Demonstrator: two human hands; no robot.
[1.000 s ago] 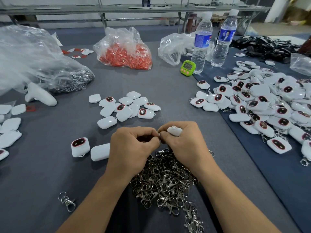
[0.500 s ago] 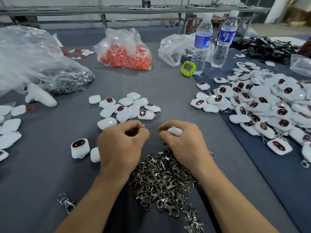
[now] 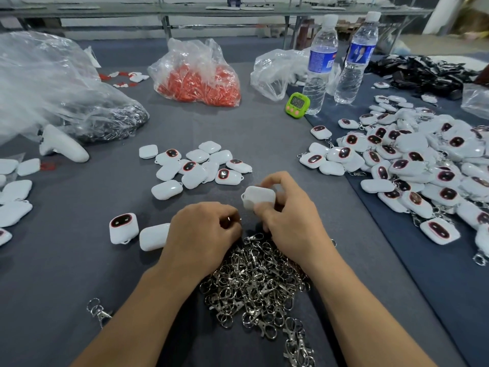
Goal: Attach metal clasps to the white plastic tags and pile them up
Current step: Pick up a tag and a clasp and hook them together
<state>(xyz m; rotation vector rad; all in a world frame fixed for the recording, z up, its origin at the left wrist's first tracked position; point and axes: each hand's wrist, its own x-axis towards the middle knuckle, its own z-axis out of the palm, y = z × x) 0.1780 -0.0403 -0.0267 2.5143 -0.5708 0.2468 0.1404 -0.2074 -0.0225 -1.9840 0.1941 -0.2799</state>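
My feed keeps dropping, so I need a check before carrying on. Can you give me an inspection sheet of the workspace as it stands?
Surface: grey cloth table, darker blue cloth on the right.
Job's things: clasp heap under the wrists; loose tags at centre; big tag pile on the right, some with clasps showing.
Clutter: bag of red parts, two bottles, green timer, white controller, stray clasp.
Hands: right hand holds one tag; left hand is closed, a glint of metal at its fingertips.
Cables: nothing seen.
Surroundings: metal-framed benches behind.
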